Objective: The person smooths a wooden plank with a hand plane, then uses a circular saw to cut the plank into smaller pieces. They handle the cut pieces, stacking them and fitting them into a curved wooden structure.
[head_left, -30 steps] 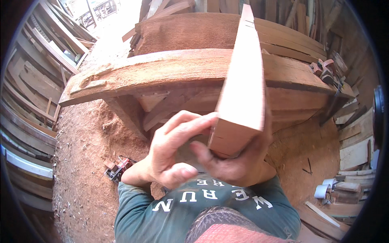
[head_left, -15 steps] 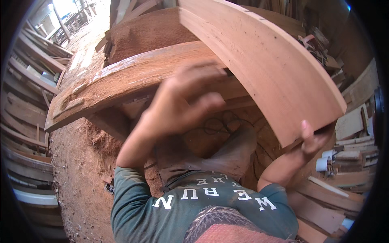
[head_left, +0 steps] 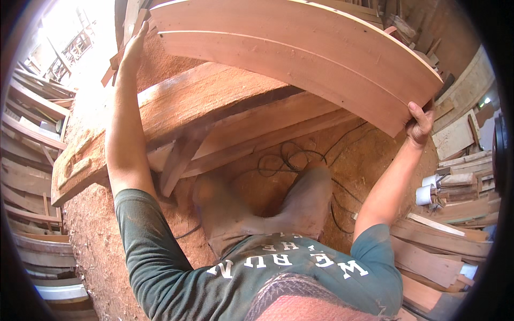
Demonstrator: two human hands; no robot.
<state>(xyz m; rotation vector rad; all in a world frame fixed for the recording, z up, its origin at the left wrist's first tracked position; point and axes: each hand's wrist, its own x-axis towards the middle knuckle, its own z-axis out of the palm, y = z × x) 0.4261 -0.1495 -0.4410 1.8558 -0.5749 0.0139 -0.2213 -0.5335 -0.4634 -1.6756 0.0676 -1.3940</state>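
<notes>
A long, smooth reddish wooden board [head_left: 300, 40] is held up in front of me, above and beyond a thick plank bench [head_left: 198, 96] coated with sawdust. A pale line runs lengthwise along its face; I cannot tell whether it is a groove or a joint between two boards. My left hand [head_left: 134, 51] is at the board's far left end, its fingers stretched up along the end and partly hidden. At the right end my right hand [head_left: 421, 124] is closed round the corner, thumb on the near face.
A black cable [head_left: 289, 160] lies coiled on the sawdust-covered floor [head_left: 99, 257] beyond my knees. Wood pieces are stacked along the left [head_left: 32, 182] and right [head_left: 450, 230] sides. White cylinders [head_left: 424, 195] sit by the right stack. Bench legs [head_left: 182, 160] stand close to my left knee.
My left hand has moved from over the bench out to the board's left end. The board has swung more level and away from me, its right end raised with my right hand.
</notes>
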